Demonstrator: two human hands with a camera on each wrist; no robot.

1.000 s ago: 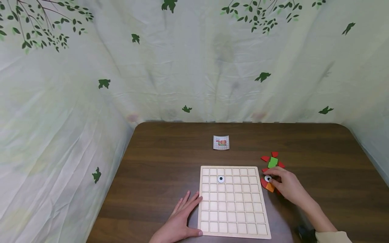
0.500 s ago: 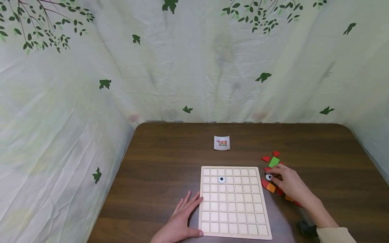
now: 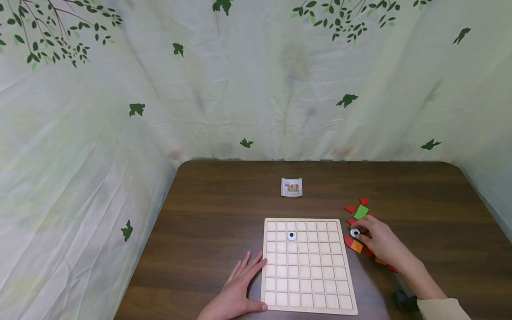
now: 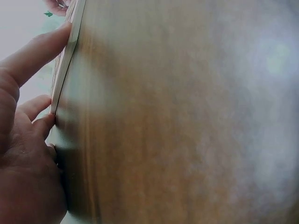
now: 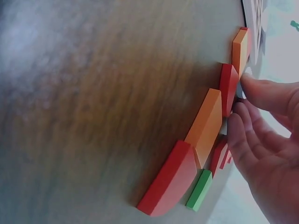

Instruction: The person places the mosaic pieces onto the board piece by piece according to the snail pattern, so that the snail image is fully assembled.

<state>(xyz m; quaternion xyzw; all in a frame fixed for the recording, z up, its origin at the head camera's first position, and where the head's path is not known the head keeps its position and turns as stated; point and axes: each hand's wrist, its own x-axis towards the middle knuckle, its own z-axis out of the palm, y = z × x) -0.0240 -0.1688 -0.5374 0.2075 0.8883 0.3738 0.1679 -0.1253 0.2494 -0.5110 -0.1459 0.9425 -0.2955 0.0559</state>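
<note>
Beside the pale wooden grid board (image 3: 308, 270), my left hand (image 3: 236, 289) spreads its straight fingers, with fingertips and thumb at the left edge. In the left wrist view the thumb and fingers lie along the board's side (image 4: 70, 51). A square white tile with a black eye dot (image 3: 291, 236) sits near the top of the grid. Right of the board, my right hand (image 3: 382, 243) pinches a second white eye tile (image 3: 354, 232) between thumb and fingers, low among coloured blocks. In the right wrist view that tile is mostly hidden behind the thumb (image 5: 268, 95).
Around the right hand lie red (image 3: 350, 208), green (image 3: 361, 212) and orange blocks (image 3: 357, 246) in a loose cluster. A small printed picture card (image 3: 291, 187) lies beyond the board on the brown table (image 3: 224, 200). A leaf-patterned curtain (image 3: 256, 89) hangs behind.
My right hand has shifted slightly away and to the right with the eye tile, and more of the red and orange blocks beneath it show. The left hand has stayed at the board's edge.
</note>
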